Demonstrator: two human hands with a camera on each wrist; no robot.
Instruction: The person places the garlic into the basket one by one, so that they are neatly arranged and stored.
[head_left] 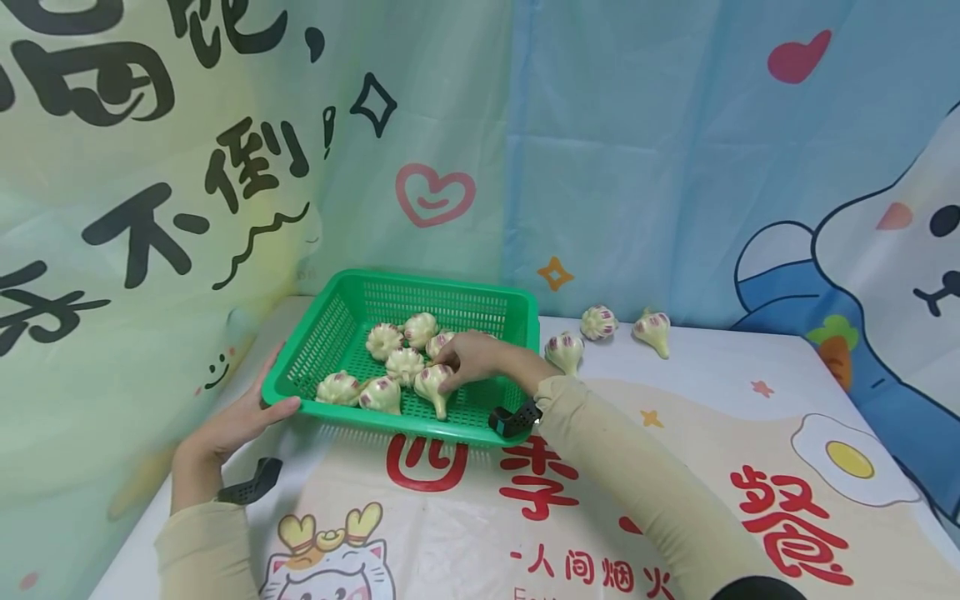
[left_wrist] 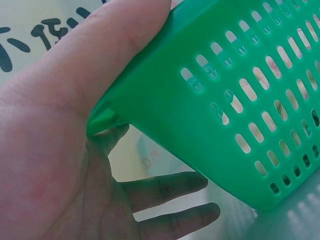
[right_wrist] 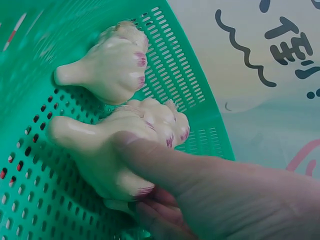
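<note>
A green plastic basket (head_left: 442,285) with perforated walls stands on the table and holds several garlic bulbs (head_left: 381,394). My right hand (head_left: 482,358) reaches in over the basket's right side and pinches one garlic bulb (right_wrist: 112,160) between thumb and fingers. Beside it, in the right wrist view, lies another garlic bulb (right_wrist: 107,65), its stem pointing the same way. At the basket's left front corner my left hand (head_left: 238,423) grips the rim. In the left wrist view its thumb (left_wrist: 120,37) lies over the rim, with the other fingers (left_wrist: 165,190) underneath and outside.
Three garlic bulbs (head_left: 598,323) lie on the table to the right of the basket. A printed cloth (head_left: 615,508) covers the tabletop. Printed curtains (head_left: 600,150) hang close behind and to the left.
</note>
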